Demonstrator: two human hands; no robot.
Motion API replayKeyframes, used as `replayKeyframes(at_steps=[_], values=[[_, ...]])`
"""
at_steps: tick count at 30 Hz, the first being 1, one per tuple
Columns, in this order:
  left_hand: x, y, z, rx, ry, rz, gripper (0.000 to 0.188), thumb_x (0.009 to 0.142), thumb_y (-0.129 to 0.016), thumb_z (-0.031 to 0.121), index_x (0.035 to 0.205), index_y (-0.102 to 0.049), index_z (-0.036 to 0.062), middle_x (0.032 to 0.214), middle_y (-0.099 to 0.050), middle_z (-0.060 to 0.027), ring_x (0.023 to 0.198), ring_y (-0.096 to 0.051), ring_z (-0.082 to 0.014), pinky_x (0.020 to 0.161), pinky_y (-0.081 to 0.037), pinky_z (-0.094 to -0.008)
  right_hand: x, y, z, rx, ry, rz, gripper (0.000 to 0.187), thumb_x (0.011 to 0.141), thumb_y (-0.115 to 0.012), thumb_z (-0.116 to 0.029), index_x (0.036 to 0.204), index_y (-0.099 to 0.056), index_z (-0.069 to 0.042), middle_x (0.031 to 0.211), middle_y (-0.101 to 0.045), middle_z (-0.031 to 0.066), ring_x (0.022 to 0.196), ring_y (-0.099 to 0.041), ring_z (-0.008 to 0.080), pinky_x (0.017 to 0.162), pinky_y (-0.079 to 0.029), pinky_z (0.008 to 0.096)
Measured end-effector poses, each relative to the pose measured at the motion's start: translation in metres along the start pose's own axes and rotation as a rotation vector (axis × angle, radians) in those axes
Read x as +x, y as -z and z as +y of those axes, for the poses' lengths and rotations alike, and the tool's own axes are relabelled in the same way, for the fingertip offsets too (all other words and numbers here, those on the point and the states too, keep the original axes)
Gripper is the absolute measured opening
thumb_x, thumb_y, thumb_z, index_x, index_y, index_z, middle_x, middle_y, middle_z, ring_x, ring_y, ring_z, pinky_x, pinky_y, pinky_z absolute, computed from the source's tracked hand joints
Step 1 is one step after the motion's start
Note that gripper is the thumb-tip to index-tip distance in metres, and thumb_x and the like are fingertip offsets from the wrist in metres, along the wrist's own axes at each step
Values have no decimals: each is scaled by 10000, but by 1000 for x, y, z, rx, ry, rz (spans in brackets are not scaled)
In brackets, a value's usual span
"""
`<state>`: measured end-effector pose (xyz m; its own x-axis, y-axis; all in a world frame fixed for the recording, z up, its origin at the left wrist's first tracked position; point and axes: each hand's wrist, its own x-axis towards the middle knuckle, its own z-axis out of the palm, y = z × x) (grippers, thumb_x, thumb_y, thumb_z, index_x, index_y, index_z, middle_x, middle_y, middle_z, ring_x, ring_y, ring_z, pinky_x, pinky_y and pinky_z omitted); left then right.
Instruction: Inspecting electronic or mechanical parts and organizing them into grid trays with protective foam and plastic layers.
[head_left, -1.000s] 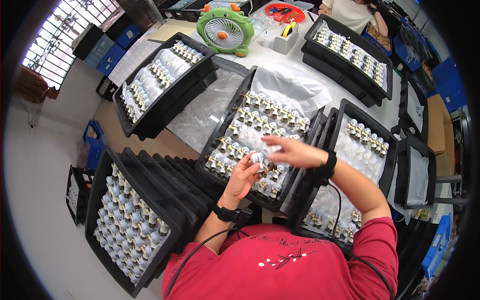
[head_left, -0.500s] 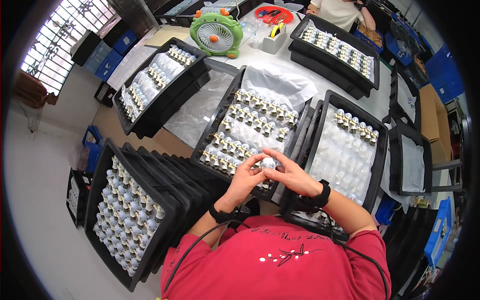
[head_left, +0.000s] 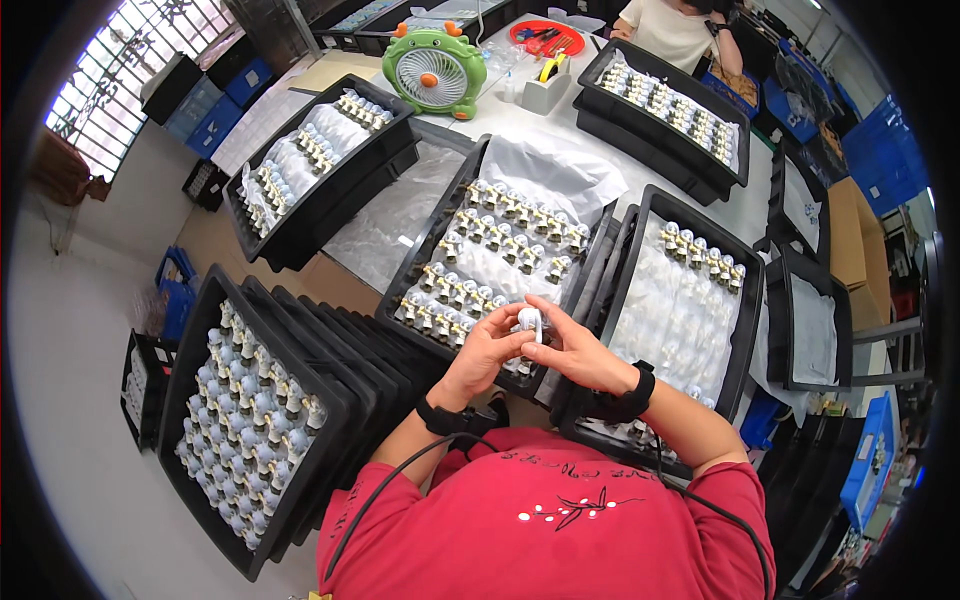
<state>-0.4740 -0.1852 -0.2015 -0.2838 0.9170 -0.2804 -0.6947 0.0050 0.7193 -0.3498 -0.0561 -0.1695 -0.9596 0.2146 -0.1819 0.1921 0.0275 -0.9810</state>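
Both hands meet over the near right corner of the middle black tray. Between them is a small figurine with a rounded white-grey top; its lower part is hidden by the fingers. My left hand pinches it from the left, thumb and fingers closed around it. From the other side, my right hand grips it with thumb and index finger. Rows of similar figurines with white-grey heads and dark bases stand on white film in the tray below.
Right of it, another black tray holds a far row of figurines. A leaning tray stack is at left, its front tray packed with figurines. Farther off are a green fan, a tape dispenser, a red plate and another person.
The figurine has turned and tilted slightly between my fingers, showing more of its white side. Both hands stay in nearly the same place; the whole view has shifted a little.
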Motion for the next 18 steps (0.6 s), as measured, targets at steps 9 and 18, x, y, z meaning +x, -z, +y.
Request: replayKeyframes(at_steps=[9, 18], values=[[-8, 24, 1, -266, -155, -70, 443, 850, -583, 35, 1265, -428, 55, 1119, -542, -52, 1010, -548, -143, 845, -474, -294, 31, 12, -36, -273, 77, -193, 678, 874, -571, -378, 1350, -310, 28, 1302, -416, 261, 1234, -399, 327, 1020, -314, 362], [-24, 45, 0, -181, -213, -78, 446, 817, -641, 89, 1219, -451, 75, 1286, -473, -174, 1069, -553, -245, 888, -473, -380, 185, 181, 34, -39, -182, 781, 841, 753, -683, -341, 1356, -262, 66, 1384, -324, 260, 1279, -353, 290, 1036, -293, 367]])
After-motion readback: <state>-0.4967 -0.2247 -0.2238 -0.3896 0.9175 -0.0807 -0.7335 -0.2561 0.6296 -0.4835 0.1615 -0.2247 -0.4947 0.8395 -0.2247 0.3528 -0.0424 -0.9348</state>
